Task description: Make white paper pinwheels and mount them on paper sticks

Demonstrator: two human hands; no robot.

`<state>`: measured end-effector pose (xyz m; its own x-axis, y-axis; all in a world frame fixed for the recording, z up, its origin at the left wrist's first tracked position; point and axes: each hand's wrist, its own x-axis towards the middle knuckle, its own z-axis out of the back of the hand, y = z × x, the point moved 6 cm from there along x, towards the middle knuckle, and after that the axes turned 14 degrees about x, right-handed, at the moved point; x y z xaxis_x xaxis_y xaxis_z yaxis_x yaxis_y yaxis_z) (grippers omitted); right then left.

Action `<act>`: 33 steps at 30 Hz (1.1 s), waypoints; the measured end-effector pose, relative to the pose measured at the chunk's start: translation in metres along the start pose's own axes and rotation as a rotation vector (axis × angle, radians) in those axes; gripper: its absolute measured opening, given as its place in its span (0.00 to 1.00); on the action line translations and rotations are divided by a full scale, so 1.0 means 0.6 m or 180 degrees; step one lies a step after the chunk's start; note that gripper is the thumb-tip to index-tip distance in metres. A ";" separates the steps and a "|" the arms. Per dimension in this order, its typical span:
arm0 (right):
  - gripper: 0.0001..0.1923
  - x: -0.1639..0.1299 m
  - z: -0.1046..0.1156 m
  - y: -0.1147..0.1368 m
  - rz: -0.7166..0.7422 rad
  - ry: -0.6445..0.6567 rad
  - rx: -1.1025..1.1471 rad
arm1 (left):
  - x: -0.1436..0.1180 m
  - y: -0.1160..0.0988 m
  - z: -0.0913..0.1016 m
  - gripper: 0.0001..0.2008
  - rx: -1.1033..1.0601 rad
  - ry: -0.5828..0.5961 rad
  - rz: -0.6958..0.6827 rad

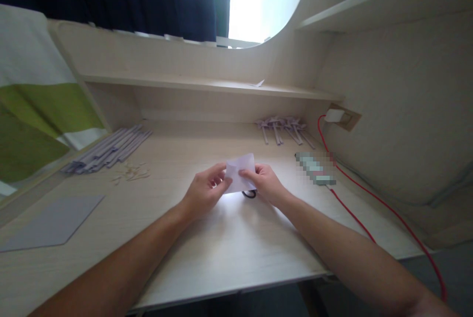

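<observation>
A small sheet of pale paper (240,162) is held up between both hands over the middle of the desk. My left hand (209,185) pinches its left side, thumb on the face turned to me. On the right side, my right hand (266,182) grips it with the thumb across the front and the fingers behind. Just below the paper, close to my right hand, a dark loop (250,194) shows, perhaps a scissors handle; the rest of it is hidden.
Rolled paper sticks (111,147) lie at the left beside small wooden sticks (131,172) and a flat paper stack (55,221). Paper pinwheels (283,127) lie at the back right. A blurred phone (314,168) with a red cable (351,213) is at the right, under a shelf (207,85).
</observation>
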<state>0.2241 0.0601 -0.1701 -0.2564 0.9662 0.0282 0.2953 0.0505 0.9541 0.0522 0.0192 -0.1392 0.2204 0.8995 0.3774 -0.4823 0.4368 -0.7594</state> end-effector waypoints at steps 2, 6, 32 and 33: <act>0.14 0.000 0.002 0.000 -0.0007 -0.0039 0.0008 | -0.006 -0.007 0.000 0.14 0.0283 -0.0045 -0.0163; 0.15 -0.002 0.000 0.005 -0.0107 -0.0077 0.0071 | -0.015 -0.030 -0.003 0.18 0.1159 -0.0117 -0.0664; 0.11 -0.005 -0.016 0.022 0.0235 0.0322 -0.0688 | 0.010 0.023 0.022 0.13 0.0202 -0.0506 0.0325; 0.09 -0.008 -0.016 0.025 0.0337 0.0322 -0.0826 | 0.012 0.030 0.023 0.14 0.0094 -0.0485 0.0394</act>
<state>0.2211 0.0539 -0.1531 -0.3309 0.9319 0.1486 0.0834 -0.1280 0.9883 0.0336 0.0334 -0.1428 0.0282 0.9327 0.3595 -0.5229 0.3203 -0.7899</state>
